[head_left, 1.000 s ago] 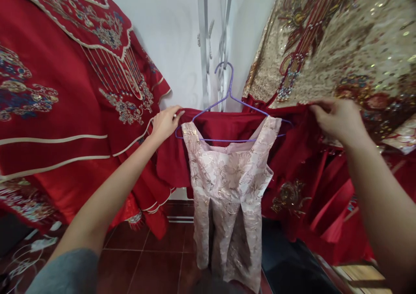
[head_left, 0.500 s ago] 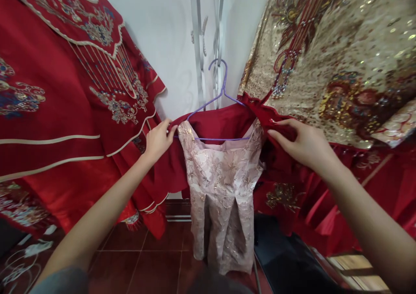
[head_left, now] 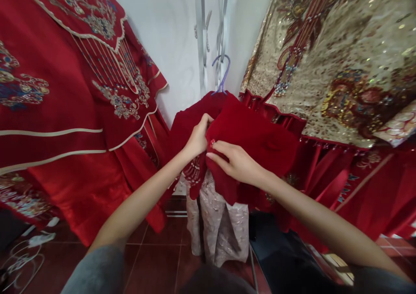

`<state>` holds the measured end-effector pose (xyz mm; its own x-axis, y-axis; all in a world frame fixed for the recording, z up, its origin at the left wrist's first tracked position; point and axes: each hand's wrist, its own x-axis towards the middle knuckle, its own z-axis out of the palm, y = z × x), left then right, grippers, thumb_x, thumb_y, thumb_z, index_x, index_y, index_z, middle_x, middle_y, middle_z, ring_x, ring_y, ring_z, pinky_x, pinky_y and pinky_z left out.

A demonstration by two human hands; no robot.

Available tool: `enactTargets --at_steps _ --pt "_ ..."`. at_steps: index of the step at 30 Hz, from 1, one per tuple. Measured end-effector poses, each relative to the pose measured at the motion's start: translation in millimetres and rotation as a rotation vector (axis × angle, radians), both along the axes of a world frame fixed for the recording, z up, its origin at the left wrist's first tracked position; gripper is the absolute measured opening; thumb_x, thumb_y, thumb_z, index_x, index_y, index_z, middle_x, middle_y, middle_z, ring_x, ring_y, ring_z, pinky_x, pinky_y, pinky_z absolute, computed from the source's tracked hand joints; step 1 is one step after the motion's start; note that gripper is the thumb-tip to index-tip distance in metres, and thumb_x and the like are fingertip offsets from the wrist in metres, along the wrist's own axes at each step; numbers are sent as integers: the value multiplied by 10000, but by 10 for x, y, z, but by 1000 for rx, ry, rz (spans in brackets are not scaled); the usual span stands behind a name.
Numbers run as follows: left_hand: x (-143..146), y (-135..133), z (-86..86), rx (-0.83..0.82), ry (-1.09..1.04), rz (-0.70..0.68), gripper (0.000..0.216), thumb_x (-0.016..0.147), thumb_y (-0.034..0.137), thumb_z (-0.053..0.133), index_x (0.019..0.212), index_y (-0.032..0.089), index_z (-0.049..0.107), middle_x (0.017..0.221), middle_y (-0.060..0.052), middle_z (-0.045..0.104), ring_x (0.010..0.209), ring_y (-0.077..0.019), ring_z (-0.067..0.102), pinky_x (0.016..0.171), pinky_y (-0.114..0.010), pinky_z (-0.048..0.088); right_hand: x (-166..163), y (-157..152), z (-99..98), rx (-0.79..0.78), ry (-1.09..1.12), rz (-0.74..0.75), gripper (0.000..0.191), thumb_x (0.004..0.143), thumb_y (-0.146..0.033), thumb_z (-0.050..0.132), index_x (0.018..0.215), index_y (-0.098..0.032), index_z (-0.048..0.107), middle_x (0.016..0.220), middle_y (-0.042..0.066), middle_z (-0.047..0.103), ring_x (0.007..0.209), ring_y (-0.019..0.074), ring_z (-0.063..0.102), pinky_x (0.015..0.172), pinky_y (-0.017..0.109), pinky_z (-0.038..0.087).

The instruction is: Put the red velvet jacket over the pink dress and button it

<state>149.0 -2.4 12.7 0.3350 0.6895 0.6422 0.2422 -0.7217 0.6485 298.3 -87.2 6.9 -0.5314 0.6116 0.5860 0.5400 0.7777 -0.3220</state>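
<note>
A dark red shawl [head_left: 253, 133] drapes over a purple hanger [head_left: 224, 75] and covers the top of a pale pink brocade dress [head_left: 224, 224]. My left hand [head_left: 199, 135] pinches the shawl's left front edge near the middle. Close beside it, my right hand [head_left: 235, 159] grips the right front edge, thumb and fingertips together at a small red fastening [head_left: 212, 142]. Beaded fringe [head_left: 194, 170] hangs below my left hand. Only the hanger's hook and neck show; its bar and the dress's shoulders are hidden under the red cloth.
Red embroidered garments [head_left: 74, 116] hang on the left. A gold sequinned garment [head_left: 334, 68] hangs at the right above red pleated cloth [head_left: 325, 177]. A metal rack post [head_left: 200, 34] stands against the white wall. White cables [head_left: 22, 259] lie on the tiled floor [head_left: 156, 263] at lower left.
Both hands have moved inward from the dress's shoulders to its front, bringing the red shawl's edges together. The cloth now covers the dress's bodice and the hanger's arms.
</note>
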Motion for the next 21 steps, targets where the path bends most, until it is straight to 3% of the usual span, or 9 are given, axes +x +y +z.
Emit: enactTargets --at_steps 2,6,9,11,13,15,17,21 --pt "14 14 -117 -34 25 15 171 767 158 591 856 206 453 799 17 591 725 -125 566 648 -231 444 35 -3 -129 -38 -12 -47 192 976 -294 417 924 -181 563 917 70 582 826 177 580 785 303 465" --pt "-97 68 -218 -2 112 214 119 814 213 586 919 197 532 895 -20 637 808 -153 603 766 -289 484 311 129 -394 -103 -56 -241 184 912 -314 526 1033 -186 581 1014 90 580 892 204 597 822 340 479" --pt "-240 139 -124 177 284 374 145 834 338 606 871 199 586 1006 -76 626 950 -222 584 880 -389 465 499 220 -491 -127 -65 -333 151 905 -312 520 964 -198 599 969 73 599 853 199 604 799 344 483" --pt "-367 251 -24 332 397 466 186 815 384 635 846 203 611 1241 -121 536 1194 -302 468 1025 -490 355 568 233 -501 -132 -42 -334 150 908 -322 514 909 -202 605 934 66 612 820 191 605 781 340 482" --pt "-508 413 59 360 515 472 211 795 412 652 830 206 618 1382 -119 432 1314 -355 340 1086 -570 227 601 213 -489 -126 -11 -297 169 908 -342 517 867 -203 604 902 62 617 796 186 603 769 337 479" --pt "-637 573 99 263 581 426 237 793 440 640 835 208 612 1324 -116 475 1276 -343 377 1077 -576 233 631 185 -480 -108 11 -278 189 916 -344 498 833 -205 596 883 62 613 789 185 600 764 334 477" --pt "-727 663 93 196 595 379 253 805 456 616 851 208 605 1179 -105 536 1168 -300 459 1031 -508 326 689 175 -489 -90 24 -296 193 924 -332 472 837 -207 590 887 65 608 802 189 602 772 333 476" --pt "-736 529 13 268 616 474 284 832 487 578 895 211 608 1018 -96 540 1042 -301 489 926 -470 391 873 250 -577 -56 17 -439 200 924 -310 437 847 -203 588 888 83 592 819 210 597 792 352 479"
